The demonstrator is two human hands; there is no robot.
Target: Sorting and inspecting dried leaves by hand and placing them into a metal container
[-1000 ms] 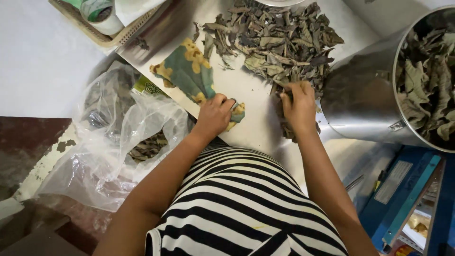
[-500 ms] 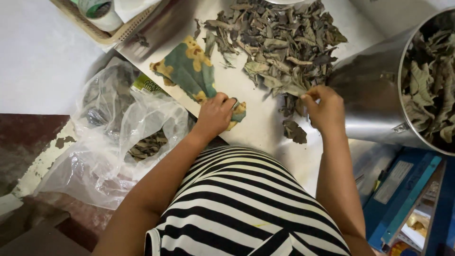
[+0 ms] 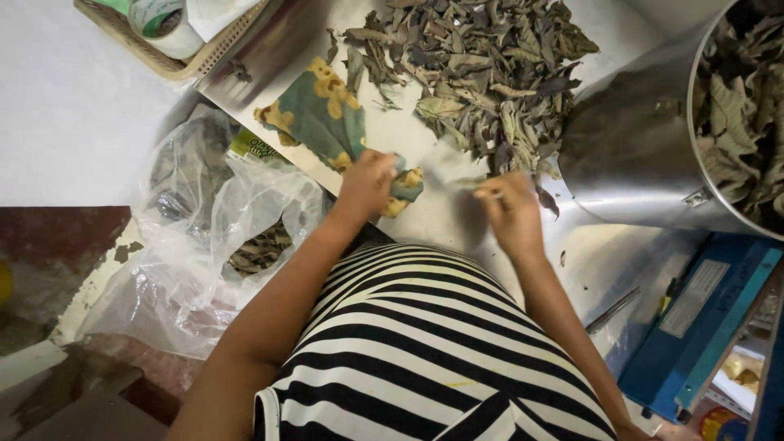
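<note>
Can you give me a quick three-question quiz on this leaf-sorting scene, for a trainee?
1. True or false: the left hand rests on a patterned cloth.
2. Where does the pile of dried leaves lie? A) on the floor B) on the white table C) in the clear plastic bag
3. What fills the steel pot beside the right hand?

Key: 1 true; 2 B; 3 dried leaves.

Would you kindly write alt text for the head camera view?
A person's left hand rests on a green and yellow cloth while the right hand picks at a pile of dried leaves on a white table, beside a steel pot of leaves.
</note>
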